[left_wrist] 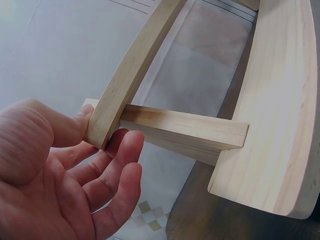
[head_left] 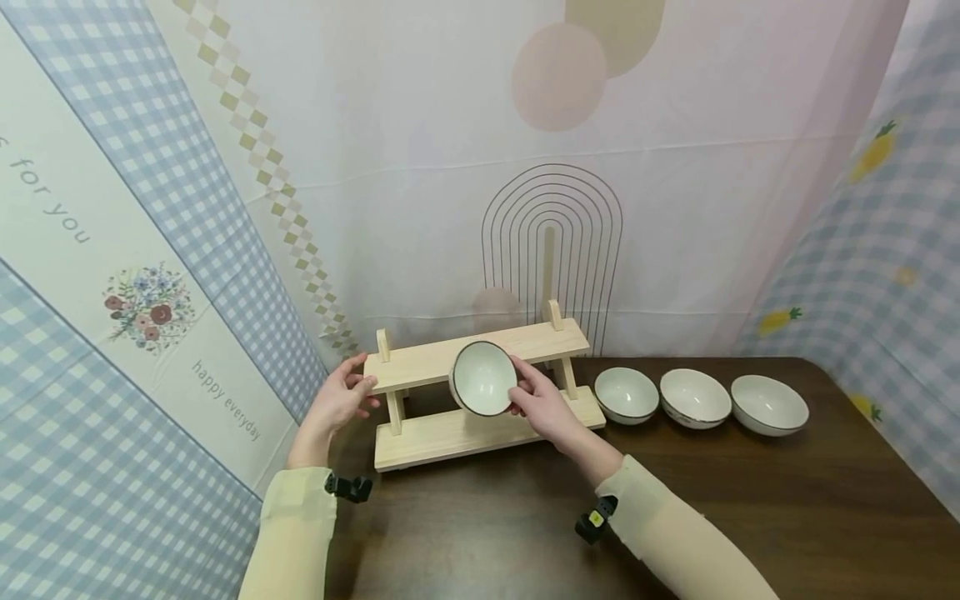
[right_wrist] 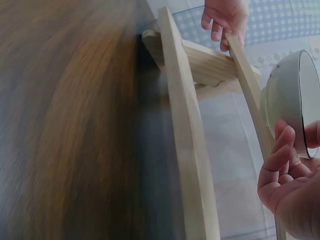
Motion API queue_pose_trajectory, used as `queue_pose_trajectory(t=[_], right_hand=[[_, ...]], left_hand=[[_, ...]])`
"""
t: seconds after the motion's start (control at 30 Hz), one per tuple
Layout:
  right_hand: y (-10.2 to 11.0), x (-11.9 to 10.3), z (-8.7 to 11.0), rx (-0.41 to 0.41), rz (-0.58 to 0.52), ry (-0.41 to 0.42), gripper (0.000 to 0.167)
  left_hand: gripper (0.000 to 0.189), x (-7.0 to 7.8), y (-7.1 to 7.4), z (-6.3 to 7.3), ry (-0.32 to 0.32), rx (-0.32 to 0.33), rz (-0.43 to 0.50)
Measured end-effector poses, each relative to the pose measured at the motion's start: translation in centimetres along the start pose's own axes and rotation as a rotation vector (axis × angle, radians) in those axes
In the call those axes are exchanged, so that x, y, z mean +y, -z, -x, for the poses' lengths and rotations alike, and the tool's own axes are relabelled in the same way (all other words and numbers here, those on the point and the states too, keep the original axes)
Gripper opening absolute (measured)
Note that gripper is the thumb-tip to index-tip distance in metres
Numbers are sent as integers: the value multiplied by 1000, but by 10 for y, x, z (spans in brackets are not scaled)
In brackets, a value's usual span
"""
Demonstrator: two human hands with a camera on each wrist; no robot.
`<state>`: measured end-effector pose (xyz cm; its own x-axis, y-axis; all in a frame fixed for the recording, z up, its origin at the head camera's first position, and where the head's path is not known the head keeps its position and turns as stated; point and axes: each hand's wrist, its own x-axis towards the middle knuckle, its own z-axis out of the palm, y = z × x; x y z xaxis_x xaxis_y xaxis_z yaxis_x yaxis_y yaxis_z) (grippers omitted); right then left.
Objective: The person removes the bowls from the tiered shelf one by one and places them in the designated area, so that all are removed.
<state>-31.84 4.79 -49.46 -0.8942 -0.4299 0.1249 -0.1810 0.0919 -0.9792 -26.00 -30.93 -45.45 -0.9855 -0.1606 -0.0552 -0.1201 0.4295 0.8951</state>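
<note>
A two-tier wooden shelf rack (head_left: 420, 450) stands on the table. At the left end of its upper board, my left hand (head_left: 341, 398) grips the wood, thumb on top and fingers below; the left wrist view shows this hand (left_wrist: 95, 165) up close. My right hand (head_left: 542, 402) pinches the rim of a white bowl (head_left: 483, 379) with a dark edge. The bowl is tilted, its inside facing the head camera, in front of the upper board. In the right wrist view the bowl (right_wrist: 287, 95) is beside that board; whether they touch I cannot tell.
Three more bowls stand in a row right of the rack: a near one (head_left: 626, 395), a middle one (head_left: 695, 398) and a far-right one (head_left: 768, 405). The dark wooden table (head_left: 465, 533) extends in front. Patterned cloth (head_left: 420, 233) hangs behind and at both sides.
</note>
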Motion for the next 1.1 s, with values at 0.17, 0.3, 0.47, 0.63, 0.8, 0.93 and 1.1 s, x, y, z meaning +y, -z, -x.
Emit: queue_pose_trajectory(t=[0.17, 0.3, 0.47, 0.63, 0.8, 0.93, 1.1], right_hand=[[28, 9, 15, -41, 37, -11, 67], [58, 14, 28, -71, 112, -23, 67], [93, 11, 38, -111, 162, -30, 68], [124, 11, 43, -98, 213, -30, 67], [152, 15, 54, -26, 258, -29, 66], [174, 23, 64, 49, 258, -38, 65], [204, 32, 79, 170, 280, -60, 66]], left_hand=[[65, 1, -3, -1, 12, 13, -11], [64, 2, -9, -4, 18, 16, -13], [64, 3, -9, -7, 18, 32, -11], [64, 2, -6, -7, 35, 44, -2], [64, 2, -6, -8, 38, 41, 0], [65, 1, -6, -8, 30, 36, -4], [64, 0, -6, -9, 32, 38, -1]])
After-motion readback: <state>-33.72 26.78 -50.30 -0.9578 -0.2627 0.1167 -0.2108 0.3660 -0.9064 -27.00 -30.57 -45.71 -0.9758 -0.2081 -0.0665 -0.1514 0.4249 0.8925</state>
